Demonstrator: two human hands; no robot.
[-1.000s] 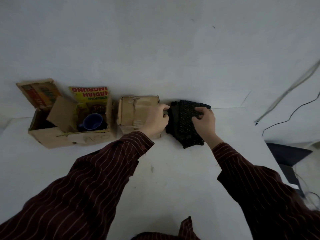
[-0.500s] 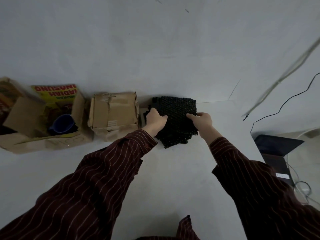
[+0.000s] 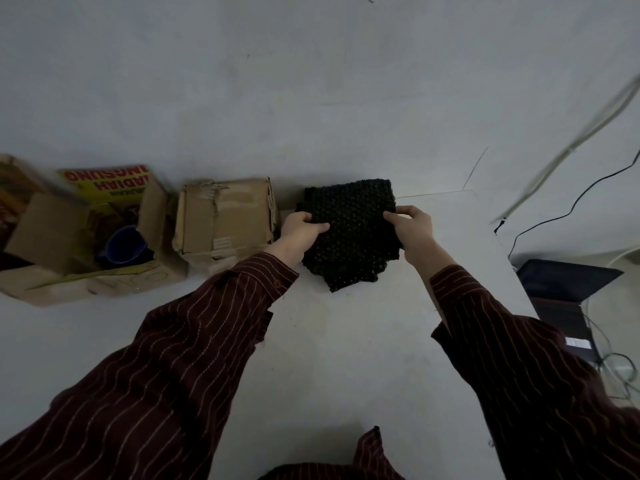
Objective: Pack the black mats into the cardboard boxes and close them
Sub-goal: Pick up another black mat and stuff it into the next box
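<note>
While both hands hold it by its sides, a stack of black mats [image 3: 349, 233] with a knobbly, open-weave surface sits at the far edge of a white table [image 3: 329, 358], close to a pale wall. The left hand [image 3: 299, 233] grips the stack's left edge, thumb lying on top and fingers curled underneath. The right hand [image 3: 414, 230] grips the right edge, its fingers curled over the top surface. A lower mat in the stack lies askew, one corner poking out toward the person. Whether the stack rests on the table or is slightly lifted cannot be told.

Just left of the mats, touching or nearly touching the left hand, stands a closed cardboard box [image 3: 225, 220] with creased, worn flaps. Further left is an open cardboard box [image 3: 86, 244], its flaps raised, one of them yellow with red lettering. A blue cup [image 3: 123, 245] lies inside it.

Both arms wear dark red sleeves [image 3: 194, 341] with thin pale stripes. Off the table's right end, lower down, are a dark laptop [image 3: 568, 278] and a black cable [image 3: 554, 216] trailing along the wall.
</note>
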